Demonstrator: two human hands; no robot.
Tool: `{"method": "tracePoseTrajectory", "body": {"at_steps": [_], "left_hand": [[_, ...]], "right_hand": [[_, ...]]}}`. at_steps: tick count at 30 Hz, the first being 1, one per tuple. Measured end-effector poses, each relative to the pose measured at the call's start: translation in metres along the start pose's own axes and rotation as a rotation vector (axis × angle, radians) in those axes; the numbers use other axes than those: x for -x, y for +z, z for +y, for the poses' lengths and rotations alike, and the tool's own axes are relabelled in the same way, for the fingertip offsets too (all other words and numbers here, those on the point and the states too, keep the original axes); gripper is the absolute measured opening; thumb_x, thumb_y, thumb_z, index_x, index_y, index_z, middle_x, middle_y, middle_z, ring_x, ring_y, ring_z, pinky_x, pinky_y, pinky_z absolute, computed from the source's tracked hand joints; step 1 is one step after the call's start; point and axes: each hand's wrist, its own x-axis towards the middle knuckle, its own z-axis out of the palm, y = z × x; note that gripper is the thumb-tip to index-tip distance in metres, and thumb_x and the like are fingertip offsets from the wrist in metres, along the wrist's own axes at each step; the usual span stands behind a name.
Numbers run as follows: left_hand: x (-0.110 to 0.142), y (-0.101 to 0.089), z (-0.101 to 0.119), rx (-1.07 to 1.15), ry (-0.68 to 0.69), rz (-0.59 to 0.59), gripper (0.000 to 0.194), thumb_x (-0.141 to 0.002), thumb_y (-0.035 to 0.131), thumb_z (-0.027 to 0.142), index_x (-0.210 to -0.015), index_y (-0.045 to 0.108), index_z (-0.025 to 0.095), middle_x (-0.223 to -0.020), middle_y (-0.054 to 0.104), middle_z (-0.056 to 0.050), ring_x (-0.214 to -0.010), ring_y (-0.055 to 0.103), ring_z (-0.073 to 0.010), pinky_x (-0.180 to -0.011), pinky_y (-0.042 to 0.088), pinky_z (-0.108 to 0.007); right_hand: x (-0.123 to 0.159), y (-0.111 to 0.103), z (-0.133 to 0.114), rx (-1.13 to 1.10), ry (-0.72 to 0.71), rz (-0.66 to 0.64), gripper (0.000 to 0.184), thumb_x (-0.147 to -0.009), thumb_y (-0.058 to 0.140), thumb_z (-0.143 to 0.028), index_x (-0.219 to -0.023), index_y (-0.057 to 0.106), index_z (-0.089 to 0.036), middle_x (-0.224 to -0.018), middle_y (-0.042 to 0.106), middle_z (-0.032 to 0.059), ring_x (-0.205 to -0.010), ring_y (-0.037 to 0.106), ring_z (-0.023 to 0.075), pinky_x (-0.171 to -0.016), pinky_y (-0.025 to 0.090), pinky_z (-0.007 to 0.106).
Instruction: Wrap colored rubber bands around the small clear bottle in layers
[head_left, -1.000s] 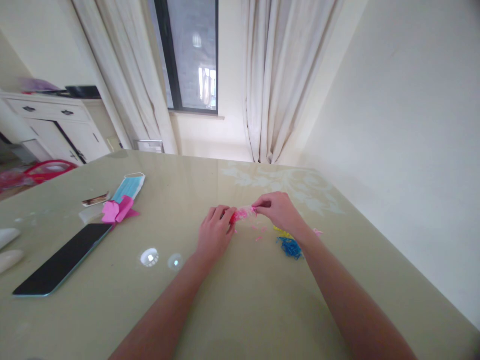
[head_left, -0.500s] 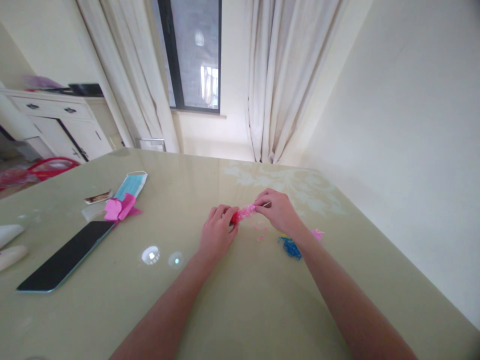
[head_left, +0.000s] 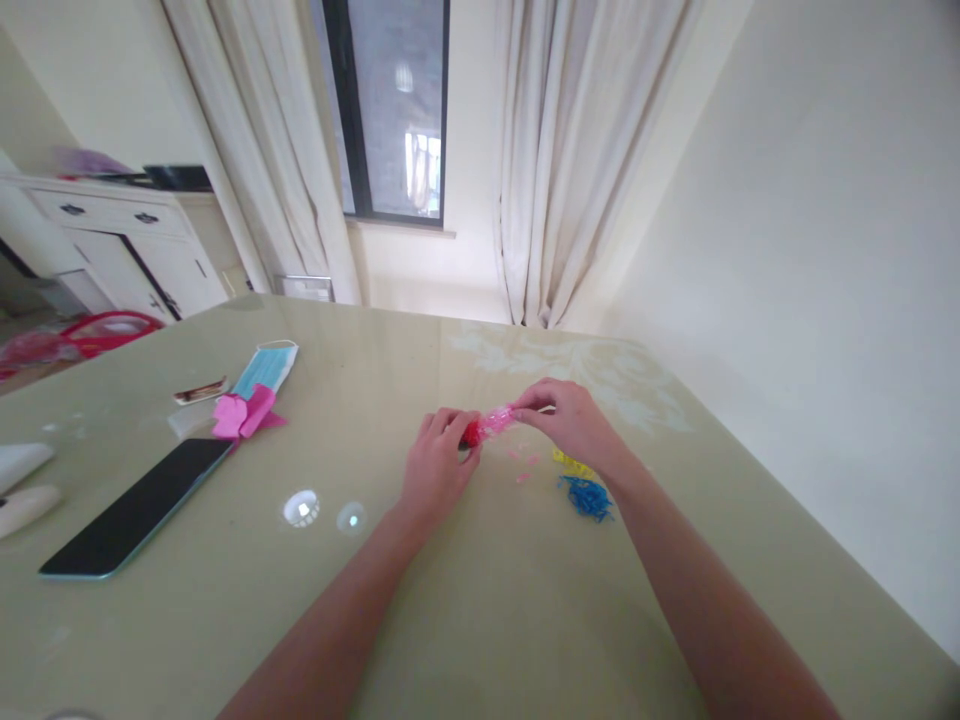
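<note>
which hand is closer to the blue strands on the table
Right. The right hand is just beyond the blue strands, its forearm passing close beside them; the left hand is farther off, to their left.

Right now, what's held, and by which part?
A small pink-and-red item, exact nature unclear: left grip on its red end, right grip pinching its pink end.

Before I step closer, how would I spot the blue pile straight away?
Find the big greenish table, then the right hand pinching a pink piece. Nearer the viewer than that hand, beside the right forearm, lies a small tangled pile. Its strong blue sets it apart from the yellow bits just behind it.
</note>
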Motion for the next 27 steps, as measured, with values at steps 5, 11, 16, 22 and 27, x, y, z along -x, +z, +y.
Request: {"method": "tracePoseTrajectory", "body": {"at_steps": [5,11,16,22,27], "left_hand": [[0.0,-0.003,-0.001,-0.073,0.026,0.023,0.037,-0.09,0.067,0.015,-0.126,0.066,0.024,-0.118,0.068,-0.007,-0.11,0.06,-0.0276,-0.095,0.056,-0.041],[-0.004,0.002,-0.007,0.064,-0.027,0.058,0.035,-0.087,0.071,0.014,-0.12,0.068,0.023,-0.113,0.07,-0.007,-0.107,0.064,-0.0268,-0.096,0.056,-0.044],[-0.009,0.008,-0.013,0.356,-0.176,0.113,0.036,-0.082,0.075,0.018,-0.117,0.066,0.02,-0.113,0.071,-0.009,-0.101,0.07,-0.0236,-0.09,0.061,-0.042],[-0.012,0.003,-0.011,0.536,-0.278,0.137,0.039,-0.081,0.078,0.024,-0.117,0.065,0.018,-0.115,0.073,-0.011,-0.102,0.073,-0.024,-0.087,0.064,-0.043],[-0.012,0.002,-0.011,0.543,-0.286,0.151,0.038,-0.081,0.078,0.023,-0.117,0.065,0.018,-0.114,0.073,-0.011,-0.101,0.073,-0.0226,-0.088,0.064,-0.042]], "right_hand": [[0.001,0.008,-0.005,-0.002,-0.004,0.091,0.014,-0.08,0.08,-0.021,-0.079,0.066,-0.019,-0.082,0.074,0.0039,-0.079,0.074,0.02,-0.071,0.058,0.029],[-0.002,0.004,0.001,-0.094,0.001,0.101,0.007,-0.087,0.069,-0.019,-0.094,0.066,-0.02,-0.094,0.075,0.0045,-0.086,0.075,0.0187,-0.076,0.06,0.03],[0.0,-0.003,0.026,0.271,0.096,-0.226,0.021,-0.081,0.078,-0.016,-0.1,0.071,-0.019,-0.097,0.074,0.0063,-0.085,0.071,0.0206,-0.075,0.054,0.03],[0.005,0.012,0.045,0.538,0.108,-0.453,0.04,-0.077,0.08,-0.01,-0.116,0.072,-0.016,-0.109,0.073,0.0114,-0.096,0.068,0.0228,-0.08,0.047,0.029],[0.005,0.015,0.042,0.501,0.12,-0.484,0.023,-0.075,0.072,-0.003,-0.092,0.076,-0.017,-0.088,0.076,0.0067,-0.081,0.066,0.0194,-0.067,0.041,0.026]]}}
